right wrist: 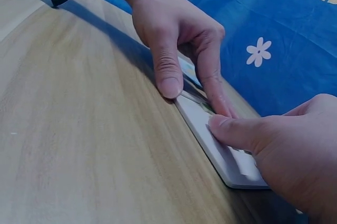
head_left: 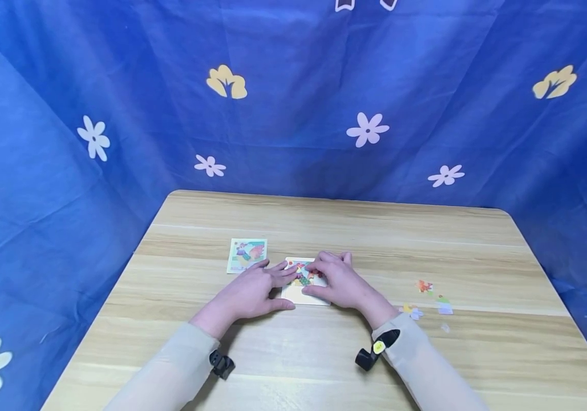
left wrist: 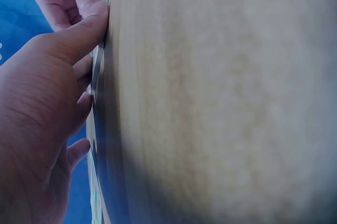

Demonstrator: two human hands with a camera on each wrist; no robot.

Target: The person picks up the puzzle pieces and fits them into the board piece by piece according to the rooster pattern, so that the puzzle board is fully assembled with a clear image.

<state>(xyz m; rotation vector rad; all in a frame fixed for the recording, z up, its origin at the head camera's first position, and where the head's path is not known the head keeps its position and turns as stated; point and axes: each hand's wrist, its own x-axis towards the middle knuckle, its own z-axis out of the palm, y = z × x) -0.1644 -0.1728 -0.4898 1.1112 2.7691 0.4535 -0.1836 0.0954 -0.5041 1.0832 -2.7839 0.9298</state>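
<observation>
A small white puzzle tray [head_left: 298, 295] lies mid-table, with colourful jigsaw pieces [head_left: 303, 277] filling its far part and bare white in its near part. My left hand [head_left: 258, 290] spreads over the tray's left side, fingertips on the pieces and thumb at the near left corner. From the right, my right hand [head_left: 343, 283] presses its index fingertip on the pieces, its thumb lying over the bare near part. Index finger and thumb are well apart. In the right wrist view the right hand [right wrist: 295, 150] hides part of the white tray [right wrist: 210, 129].
A square picture card [head_left: 247, 255] lies to the left, behind my left hand. Several loose jigsaw pieces [head_left: 444, 307] are scattered right of my right forearm, one orange-red piece [head_left: 425, 286] farthest back. A blue flowered cloth [head_left: 293, 114] hangs behind the wooden table [head_left: 170, 342].
</observation>
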